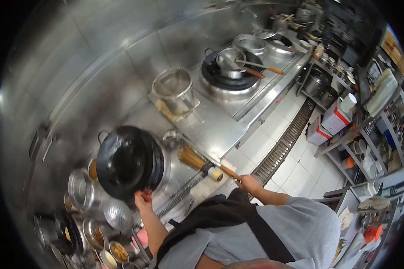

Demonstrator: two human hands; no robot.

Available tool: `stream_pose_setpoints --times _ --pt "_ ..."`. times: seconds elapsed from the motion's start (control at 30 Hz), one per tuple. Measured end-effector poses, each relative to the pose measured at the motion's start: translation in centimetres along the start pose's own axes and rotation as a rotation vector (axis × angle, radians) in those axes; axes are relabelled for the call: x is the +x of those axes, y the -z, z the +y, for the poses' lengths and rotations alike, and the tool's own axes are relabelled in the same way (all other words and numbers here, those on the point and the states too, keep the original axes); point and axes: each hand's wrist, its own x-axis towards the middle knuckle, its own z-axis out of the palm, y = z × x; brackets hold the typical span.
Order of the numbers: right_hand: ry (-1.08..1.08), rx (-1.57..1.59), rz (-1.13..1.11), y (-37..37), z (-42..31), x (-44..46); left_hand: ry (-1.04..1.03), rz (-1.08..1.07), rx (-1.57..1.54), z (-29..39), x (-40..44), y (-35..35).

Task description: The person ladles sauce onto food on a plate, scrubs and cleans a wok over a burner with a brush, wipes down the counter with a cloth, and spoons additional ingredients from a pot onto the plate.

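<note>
My left hand (pixel 143 198) is closed at the near rim of a black wok (pixel 123 159), on something too small to make out. The wok sits on a round burner and looks dark and shiny inside. My right hand (pixel 249 184) grips the wooden handle of a long metal ladle (pixel 202 154), whose bowl lies beside the wok over the steel counter. Below the ladle, a bamboo brush (pixel 191 158) rests near a small canister (pixel 214 173) with a yellow band.
A tall steel pot (pixel 174 92) stands on a cloth behind the ladle. Farther right, another burner holds a stacked wok (pixel 217 74) and strainers. Bowls of food (pixel 118 251) and a perforated skimmer (pixel 118 215) are at lower left. A floor drain (pixel 285 139) runs beyond the counter.
</note>
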Motion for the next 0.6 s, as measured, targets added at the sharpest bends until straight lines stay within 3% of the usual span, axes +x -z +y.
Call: stream_pose_setpoints --times 0.03,0.1,0.13,0.17,0.23,0.3,0.37,0.4,0.6 --pt "-0.017 0.011 0.001 -0.3 0.6 -0.1 -0.042 0.076 -0.056 0.4 0.1 -0.8" --pt "-0.042 -0.036 -0.029 0.0 1.2 0.4 -0.123 0.028 -0.031 2.1 0.4 1.7" --pt "-0.202 0.028 -0.108 0.7 0.9 0.9 -0.216 0.162 0.007 3.7 -2.4 0.7" --pt "-0.109 0.01 0.017 1.1 0.6 1.2 -0.223 0.084 -0.053 5.2 0.5 4.6" --pt "-0.026 -0.005 0.085 1.5 2.1 2.7 -0.339 0.271 0.117 9.7 -3.7 3.7" --pt "-0.032 -0.103 0.086 2.9 2.3 4.3 -0.329 0.282 0.372 14.6 -4.8 5.6" --pt "0.004 -0.029 0.121 3.2 5.3 5.6 -0.252 0.281 0.616 18.1 -10.8 2.6" --pt "-0.186 0.097 0.07 4.3 3.8 5.6 -0.22 0.294 0.663 19.5 -12.5 2.5" --pt "-0.215 -0.007 0.05 4.7 4.7 4.4 -0.087 0.257 0.828 23.1 -19.3 3.3"
